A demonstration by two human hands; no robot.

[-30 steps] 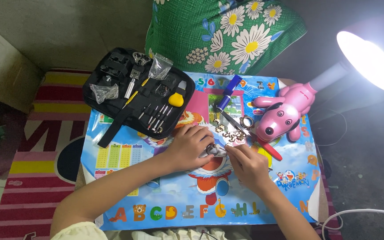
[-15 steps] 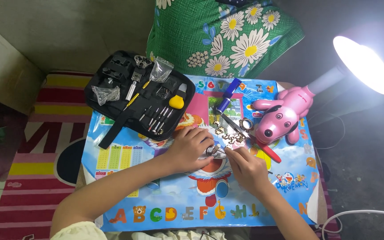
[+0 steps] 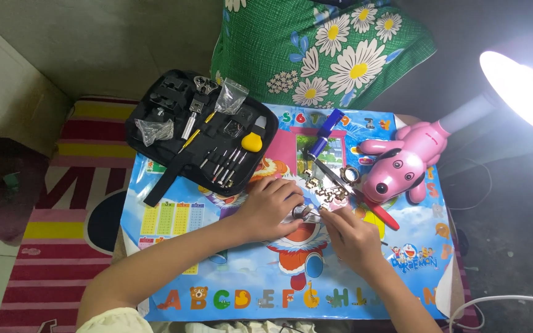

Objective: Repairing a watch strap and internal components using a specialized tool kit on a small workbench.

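The left hand lies palm down on a colourful mat, its fingers curled in and pinching a small metal piece at their tips. The piece is too small to name with certainty; it looks like a watch part. The right hand meets it from the other side, with thumb and forefinger closed narrowly on something thin whose tip touches the same metal piece. What that thin thing is cannot be told. So the piece sits right between the two hands, at the fingertips of both, low on the mat and touching it or nearly so.

Just beyond the fingertips of the right hand lies a scatter of small metal links, close together. Long tweezers run slantwise through them. A red-handled tool lies just beside the right hand, on its outer side. A little further off, past the links, rests a blue-handled tool.

Further from the right hand stands a pink dog-shaped lamp, its neck rising to a bright lit head.

Beyond the left hand, well apart from it, an open black tool case lies partly on the mat, holding small screwdrivers, a yellow-handled tool and clear plastic bags.

Farthest off, a green cushion with white daisies leans behind the mat, and a striped rug shows to the left.
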